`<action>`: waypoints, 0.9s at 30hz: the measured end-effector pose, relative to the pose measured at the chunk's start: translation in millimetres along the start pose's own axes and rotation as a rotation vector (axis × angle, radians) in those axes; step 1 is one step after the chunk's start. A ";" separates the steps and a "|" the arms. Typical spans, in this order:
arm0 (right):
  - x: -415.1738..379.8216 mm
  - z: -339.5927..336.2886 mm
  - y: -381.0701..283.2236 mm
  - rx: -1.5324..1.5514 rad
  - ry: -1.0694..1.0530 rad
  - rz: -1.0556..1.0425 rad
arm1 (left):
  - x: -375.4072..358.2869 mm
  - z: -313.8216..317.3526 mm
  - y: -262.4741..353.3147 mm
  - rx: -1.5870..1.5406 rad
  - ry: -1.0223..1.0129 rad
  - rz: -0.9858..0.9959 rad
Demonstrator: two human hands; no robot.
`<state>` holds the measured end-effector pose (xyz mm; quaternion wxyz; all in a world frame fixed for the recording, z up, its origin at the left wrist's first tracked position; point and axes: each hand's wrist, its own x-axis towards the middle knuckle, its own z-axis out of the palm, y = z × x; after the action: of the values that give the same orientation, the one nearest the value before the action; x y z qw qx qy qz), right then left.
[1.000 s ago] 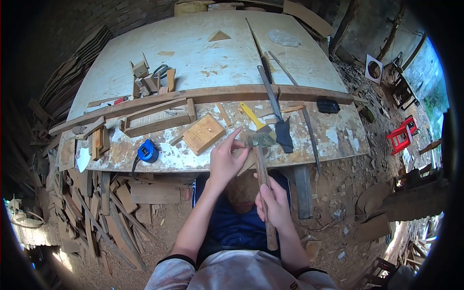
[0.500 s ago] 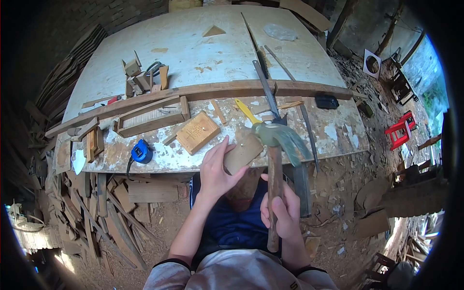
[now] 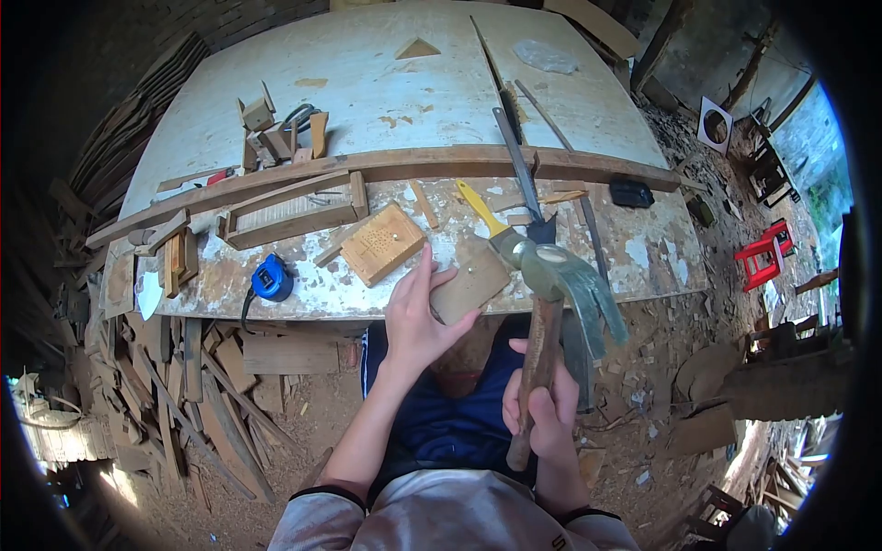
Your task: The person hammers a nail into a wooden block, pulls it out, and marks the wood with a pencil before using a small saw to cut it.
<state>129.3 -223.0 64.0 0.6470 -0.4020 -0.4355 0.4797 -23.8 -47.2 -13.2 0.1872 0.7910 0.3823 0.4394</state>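
My left hand (image 3: 418,317) grips a small flat wooden board (image 3: 470,283) at the front edge of the bench, fingers along its left side and thumb at the near corner. What looks like a nail head (image 3: 471,270) shows on the board's top. In my right hand (image 3: 544,404) is a claw hammer (image 3: 544,344), held by its wooden handle. The metal head is raised just right of the board, apart from it, with the claw pointing right. Left of the board lies a wooden block (image 3: 384,243) with many small holes.
A yellow-handled brush (image 3: 480,207), a blue tape measure (image 3: 271,278), an open wooden box frame (image 3: 294,211) and a dark box-like object (image 3: 631,193) lie on the bench (image 3: 322,298). A long wooden strip (image 3: 413,164) crosses it. Scrap wood (image 3: 220,413) covers the floor at left.
The hammer has shifted slightly right, its head tilting further right and looking larger. My left hand stays on the board. The whole view has moved a little.
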 end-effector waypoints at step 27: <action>10.4 -9.7 24.1 -0.157 0.037 0.339 | -0.6 0.0 -0.1 -0.008 0.004 -0.001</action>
<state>133.7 -208.7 40.3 0.5314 -0.5276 -0.3855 0.5391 -24.0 -47.6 -13.6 0.1902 0.7892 0.3813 0.4423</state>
